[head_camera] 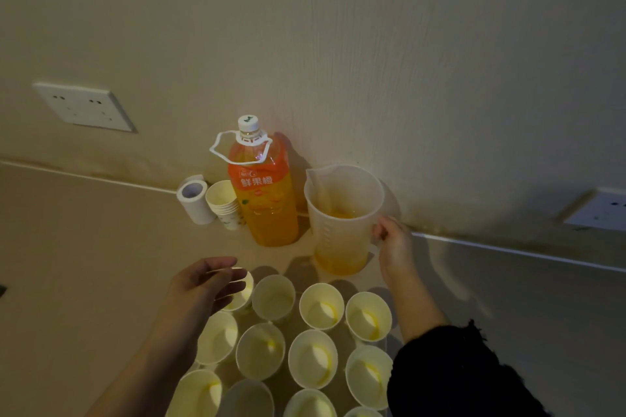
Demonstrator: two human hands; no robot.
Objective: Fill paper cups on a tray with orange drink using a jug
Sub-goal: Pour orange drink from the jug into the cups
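1. One jug [342, 220] is standing upright on the counter [84, 247] by the wall, with orange drink showing in its lower part.
2. One capped bottle [264, 193] of orange drink is standing just left of the jug, close but not touching.
3. Twelve paper cups [313, 357] are sitting upright in front of the jug in three rows of four on a tray [342, 337]. The nearest row is running off the edge of view. Several are glinting yellow inside, though I cannot tell whether that is drink.
4. One stack of spare cups [223, 203] is leaning left of the jug, beyond the bottle, with one white roll [194, 200] on its far side.
5. Two wall sockets are showing, one [84, 107] far left of the jug and one [599, 210] far right.
6. The right hand [393, 240] is reaching in from a dark sleeve [457, 376], fingers curling round the handle on the jug's right side and gripping it.
7. The left hand [206, 284] is hovering in front and to the left of the jug. It is released, with its fingers straight and together, holding nothing and partly covering the far-left cup.
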